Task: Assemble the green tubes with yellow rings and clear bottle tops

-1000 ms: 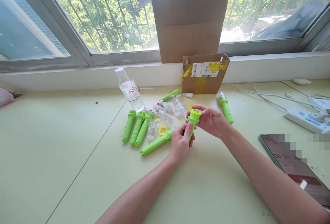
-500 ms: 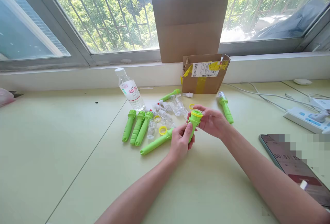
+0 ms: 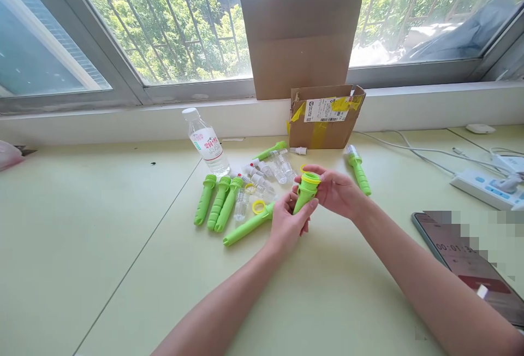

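My left hand [image 3: 287,219] is wrapped round the lower part of a green tube [image 3: 305,195], its thumb along the side. The tube stands tilted, with its wide mouth up and a yellow ring [image 3: 311,178] around the rim. My right hand [image 3: 338,192] has its fingers closed at the rim and ring from the right. Another green tube [image 3: 248,232] lies on the table just left of my left hand. Near it are a loose yellow ring [image 3: 258,207] and a clear ribbed cup [image 3: 240,205]. Three more green tubes [image 3: 221,203] lie further left.
Behind the loose parts stand a water bottle [image 3: 208,146] and an open cardboard box [image 3: 323,121]. A green tube with a clear top [image 3: 359,173] lies right of my right hand. Further right are a power strip [image 3: 487,189], cables and a phone [image 3: 470,263].
My left thumb has shifted to the right and lower on the tube, uncovering more of its tapered side. The tube's mouth has moved slightly left and up. Both hands stay on it.
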The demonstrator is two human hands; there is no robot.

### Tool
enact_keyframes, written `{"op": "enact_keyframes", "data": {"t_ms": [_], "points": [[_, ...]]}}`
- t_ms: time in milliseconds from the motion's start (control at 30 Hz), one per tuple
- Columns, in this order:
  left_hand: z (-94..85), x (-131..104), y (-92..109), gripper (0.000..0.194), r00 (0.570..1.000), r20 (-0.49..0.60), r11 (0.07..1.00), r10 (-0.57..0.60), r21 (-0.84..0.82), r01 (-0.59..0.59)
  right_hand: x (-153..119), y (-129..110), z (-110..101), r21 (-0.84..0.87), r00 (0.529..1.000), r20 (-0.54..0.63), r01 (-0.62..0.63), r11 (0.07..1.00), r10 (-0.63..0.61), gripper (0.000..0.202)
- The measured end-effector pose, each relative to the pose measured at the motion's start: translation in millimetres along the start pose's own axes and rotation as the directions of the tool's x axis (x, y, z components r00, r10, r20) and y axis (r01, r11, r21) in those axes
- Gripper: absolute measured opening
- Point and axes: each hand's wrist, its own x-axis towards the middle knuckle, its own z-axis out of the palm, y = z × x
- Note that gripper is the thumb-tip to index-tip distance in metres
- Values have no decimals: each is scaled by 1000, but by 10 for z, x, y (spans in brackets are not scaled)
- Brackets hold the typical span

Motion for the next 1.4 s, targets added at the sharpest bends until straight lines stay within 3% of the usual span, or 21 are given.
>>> {"op": "enact_keyframes", "data": {"t_ms": [133, 267, 533, 767, 1100, 1233, 1400], "points": [[17, 31, -50, 35, 995, -98, 999, 16, 48, -11, -4, -18, -11, -34, 999, -38, 27, 999, -28, 30], [17, 47, -52, 31, 992, -118, 994, 39, 107, -26, -5, -28, -12, -64, 996, -65, 57, 996, -61, 29], [-2, -14, 32, 36, 996, -43, 989, 75, 128, -69, -8, -26, 16, -83, 996, -59, 56, 995, -61, 27], [-27, -14, 71, 44, 997, 59, 993, 49, 103, -55, -12, 5, 37, -1, 999, 35, 39, 999, -39, 30], [-95, 22, 47, 51, 981, 181, 997, -68, -21, 72, -27, 2, 19, -28, 997, 56, 48, 998, -46, 34], [-70, 17, 30, 48, 987, 142, 996, -71, -52, 79, -16, 5, 26, -44, 999, 28, 43, 998, -42, 30], [-5, 37, 9, 40, 998, -43, 994, -39, -100, 35, -14, -8, 11, -43, 999, -7, 41, 998, -41, 27]]}}
